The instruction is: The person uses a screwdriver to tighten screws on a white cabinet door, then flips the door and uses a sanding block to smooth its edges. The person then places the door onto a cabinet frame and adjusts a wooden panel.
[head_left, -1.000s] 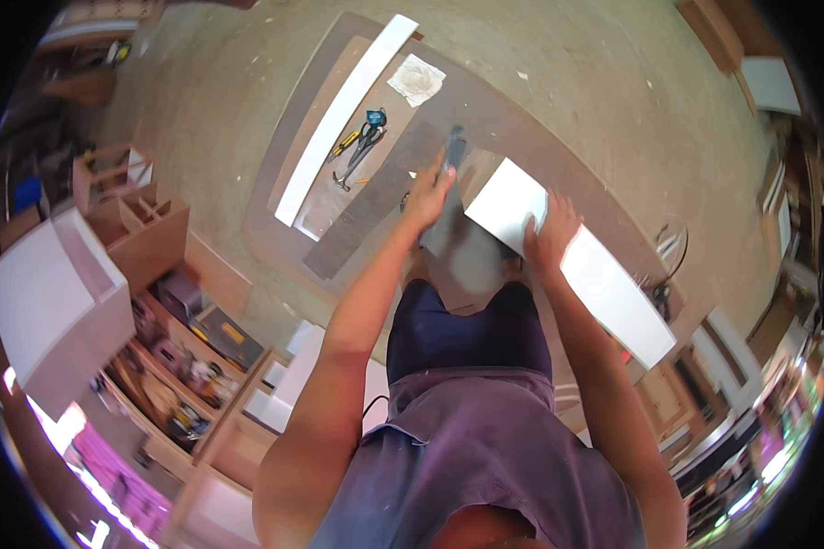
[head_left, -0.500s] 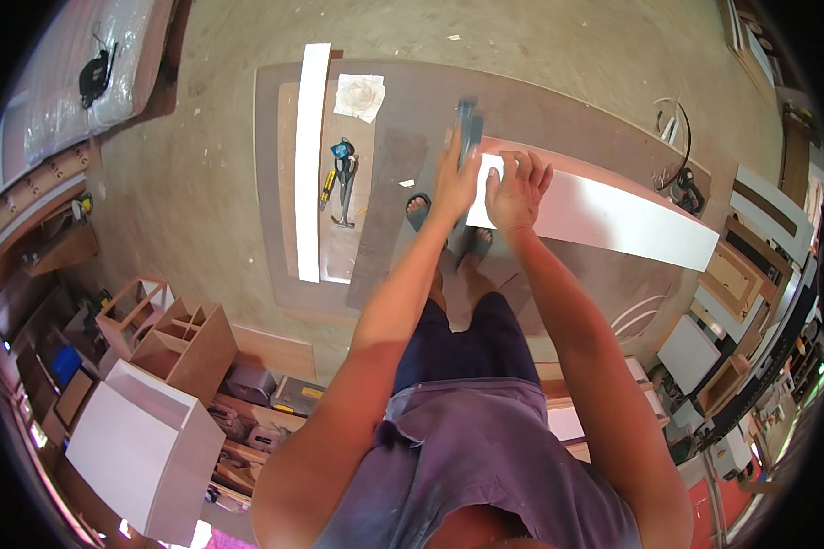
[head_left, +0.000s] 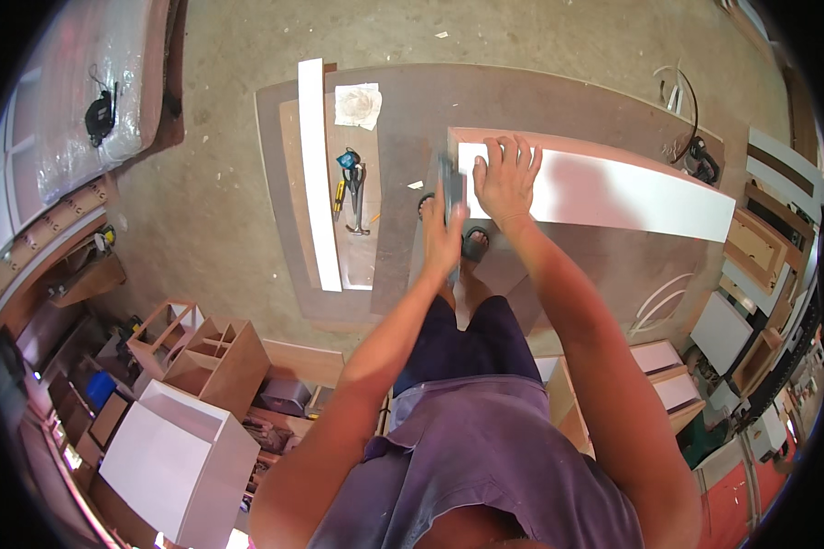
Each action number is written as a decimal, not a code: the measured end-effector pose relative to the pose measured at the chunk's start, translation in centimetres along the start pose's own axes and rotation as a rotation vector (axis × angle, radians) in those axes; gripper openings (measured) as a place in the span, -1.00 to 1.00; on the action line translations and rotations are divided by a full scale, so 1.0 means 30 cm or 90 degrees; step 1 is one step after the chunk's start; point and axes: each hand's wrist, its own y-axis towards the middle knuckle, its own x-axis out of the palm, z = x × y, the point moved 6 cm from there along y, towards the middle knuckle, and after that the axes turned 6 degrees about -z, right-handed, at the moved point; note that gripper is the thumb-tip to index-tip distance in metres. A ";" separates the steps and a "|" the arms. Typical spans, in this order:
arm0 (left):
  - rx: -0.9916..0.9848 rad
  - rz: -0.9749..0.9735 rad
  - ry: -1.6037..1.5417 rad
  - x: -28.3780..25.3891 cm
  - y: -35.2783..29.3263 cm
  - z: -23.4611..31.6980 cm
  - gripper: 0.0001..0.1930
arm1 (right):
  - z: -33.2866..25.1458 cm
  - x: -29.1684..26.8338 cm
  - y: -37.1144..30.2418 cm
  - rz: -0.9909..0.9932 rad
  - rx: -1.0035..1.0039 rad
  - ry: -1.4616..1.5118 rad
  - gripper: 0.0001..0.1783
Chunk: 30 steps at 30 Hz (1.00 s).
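Note:
A long white board-like piece (head_left: 636,194) with a pinkish-brown far side stretches rightward in front of me. My right hand (head_left: 506,183) lies flat on its left end, fingers extended to the far edge. My left hand (head_left: 442,229) is closed around a narrow blue-grey block-like tool (head_left: 448,178), held lengthwise against or close beside the board's left end. Motion blurs the tool, so its exact kind is unclear.
Left of me lie a long white strip (head_left: 319,183), a claw hammer (head_left: 358,201), a yellow utility knife (head_left: 339,198) and a crumpled white cloth (head_left: 357,105). A white cabinet (head_left: 169,457) stands lower left. A black cable (head_left: 694,119) curls at far right.
My left hand and the tool have moved toward me along the board's end. My right hand has flattened out on the white surface. The whole view has shifted slightly.

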 end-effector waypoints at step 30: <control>-0.073 -0.003 0.072 -0.016 0.137 0.111 -0.34 | 0.014 -0.014 0.013 0.010 0.047 0.057 -0.58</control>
